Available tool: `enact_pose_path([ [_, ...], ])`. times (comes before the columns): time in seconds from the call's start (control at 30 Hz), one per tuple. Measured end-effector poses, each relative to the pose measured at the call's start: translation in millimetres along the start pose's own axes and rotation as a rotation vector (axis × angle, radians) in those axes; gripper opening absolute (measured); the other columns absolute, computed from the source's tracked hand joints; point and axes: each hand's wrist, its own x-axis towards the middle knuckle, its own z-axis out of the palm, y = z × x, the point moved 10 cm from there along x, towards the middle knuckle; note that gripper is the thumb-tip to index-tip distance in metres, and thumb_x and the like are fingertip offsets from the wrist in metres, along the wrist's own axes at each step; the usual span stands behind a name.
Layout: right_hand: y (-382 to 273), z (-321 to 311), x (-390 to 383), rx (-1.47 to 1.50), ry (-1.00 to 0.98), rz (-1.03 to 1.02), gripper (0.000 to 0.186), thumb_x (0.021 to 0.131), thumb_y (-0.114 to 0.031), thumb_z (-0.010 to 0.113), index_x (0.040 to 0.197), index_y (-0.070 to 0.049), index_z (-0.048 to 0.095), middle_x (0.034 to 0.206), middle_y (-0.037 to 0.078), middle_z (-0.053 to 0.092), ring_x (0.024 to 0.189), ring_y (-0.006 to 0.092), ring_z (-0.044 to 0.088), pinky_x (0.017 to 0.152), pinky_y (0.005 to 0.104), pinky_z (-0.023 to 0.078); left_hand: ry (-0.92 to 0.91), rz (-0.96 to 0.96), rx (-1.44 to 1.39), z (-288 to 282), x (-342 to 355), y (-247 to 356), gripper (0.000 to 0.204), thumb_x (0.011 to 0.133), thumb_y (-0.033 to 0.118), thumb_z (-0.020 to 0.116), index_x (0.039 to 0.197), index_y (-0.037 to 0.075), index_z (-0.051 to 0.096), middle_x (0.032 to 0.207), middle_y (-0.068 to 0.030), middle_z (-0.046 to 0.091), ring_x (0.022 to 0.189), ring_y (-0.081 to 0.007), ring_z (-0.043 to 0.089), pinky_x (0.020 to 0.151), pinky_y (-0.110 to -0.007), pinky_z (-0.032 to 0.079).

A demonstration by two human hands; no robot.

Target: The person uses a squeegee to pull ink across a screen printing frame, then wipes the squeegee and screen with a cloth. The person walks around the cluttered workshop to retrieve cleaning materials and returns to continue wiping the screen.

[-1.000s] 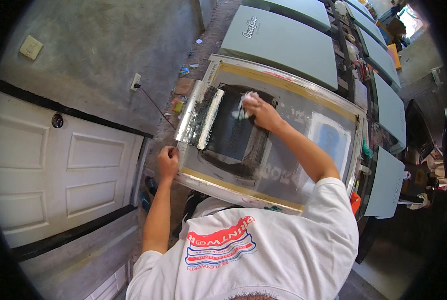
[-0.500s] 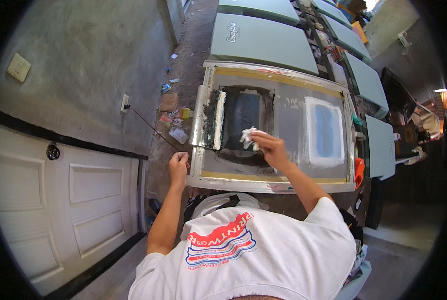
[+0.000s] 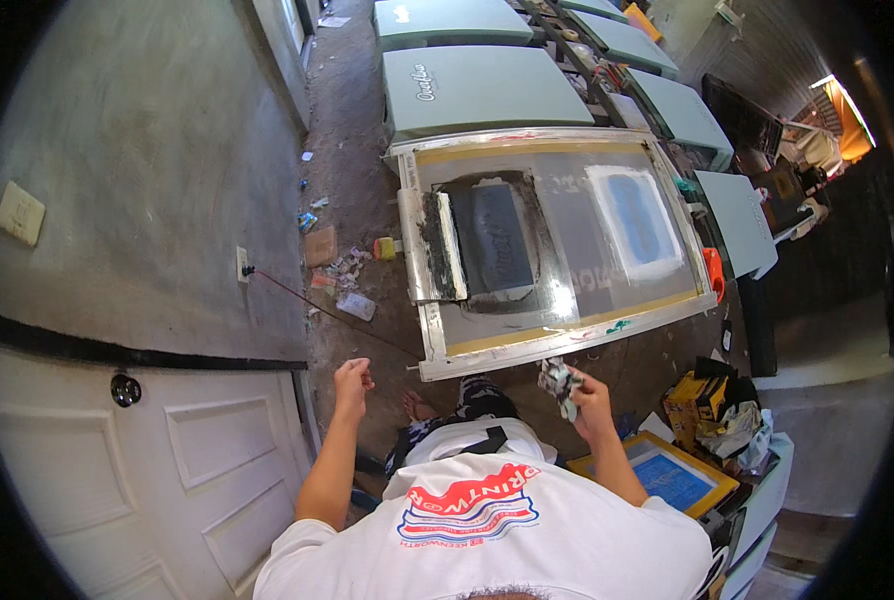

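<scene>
My right hand [image 3: 594, 405] grips a crumpled rag [image 3: 563, 384], pale with dark stains, just in front of the near edge of a silkscreen frame [image 3: 567, 338]. My left hand [image 3: 353, 388] hangs off the frame's near left corner, apart from it, with its fingers curled and nothing visible in them. Across the mesh at the left lies a squeegee [image 3: 451, 246] with a whitish blade edge and black smears. Beside it, a dark ink-ringed panel [image 3: 497, 240] shows faint lettering. A blue panel with a white border [image 3: 639, 222] sits on the right of the mesh.
Pale green flat printing boards [image 3: 482, 90] line up beyond the frame. Litter [image 3: 347, 275] is scattered on the floor at the left, near a white door [image 3: 217, 440]. A yellow-edged screen [image 3: 672, 478] and a yellow box [image 3: 695, 405] lie at the lower right.
My right hand has drawn the rag back off the mesh toward me, and its dark stains now show. My left hand has come away from the frame's edge. The view has shifted.
</scene>
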Motion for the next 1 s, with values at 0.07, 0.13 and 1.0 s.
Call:
enact_pose_path([
  [0.07,25.9,-21.2,-14.2,0.101,0.064,0.017,0.053,0.083,0.014,0.053,0.135,0.005,0.063,0.116,0.012,0.072,0.096,0.0199,0.07,0.08,0.0292,0.055,-0.018,0.042,-0.025,-1.4,9.4,9.9,0.012,0.096,0.017,0.067,0.102,0.006,0.068,0.076,0.0015,0.058,0.065,-0.0108,0.055,0.059,-0.03,0.049],
  [0.13,47.0,-39.9,-20.5,0.19,0.11,0.03,0.049,0.083,0.013,0.052,0.13,0.005,0.064,0.115,0.012,0.071,0.097,0.0215,0.07,0.082,0.0314,0.056,-0.008,0.077,-0.04,-0.2,18.5,24.6,0.012,0.096,0.017,0.067,0.102,0.006,0.068,0.076,0.0013,0.058,0.064,-0.0111,0.055,0.058,-0.029,0.049],
  [1.0,129.5,-10.7,60.9,0.174,0.413,0.099,0.034,0.086,0.009,0.056,0.117,0.003,0.069,0.105,0.01,0.072,0.09,0.022,0.068,0.079,0.0349,0.054,-0.226,0.972,0.823,309.9,153.5,362.2,0.025,0.094,0.022,0.07,0.105,-0.001,0.07,0.078,-0.0096,0.066,0.079,-0.0243,0.066,0.073,-0.036,0.052],
])
